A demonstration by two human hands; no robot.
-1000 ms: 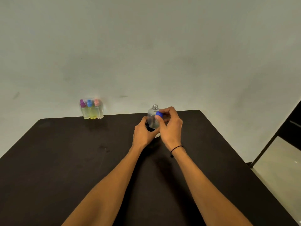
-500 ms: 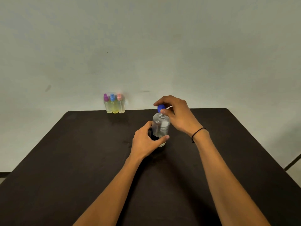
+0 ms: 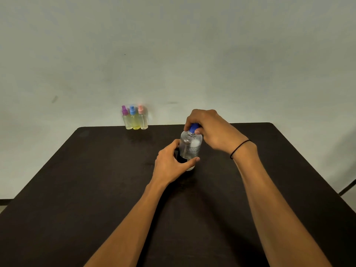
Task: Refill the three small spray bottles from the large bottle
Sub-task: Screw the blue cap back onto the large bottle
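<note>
The large clear bottle (image 3: 190, 146) stands upright near the middle of the black table (image 3: 96, 180). My left hand (image 3: 171, 164) grips its lower body from the left. My right hand (image 3: 210, 128) pinches the blue cap (image 3: 193, 128), which sits on the bottle's neck. Three small spray bottles stand side by side at the table's far edge against the wall: one with a purple top (image 3: 126, 118), one with a blue top (image 3: 133, 119) and one with a pink top (image 3: 143, 118), all holding pale liquid.
A pale wall (image 3: 173, 54) rises directly behind the table. The table's right edge drops to a light floor (image 3: 346, 182) at the far right.
One second ago my right hand held the blue cap beside the open neck. It has since brought the cap onto the neck and grips it there. My left hand kept holding the bottle.
</note>
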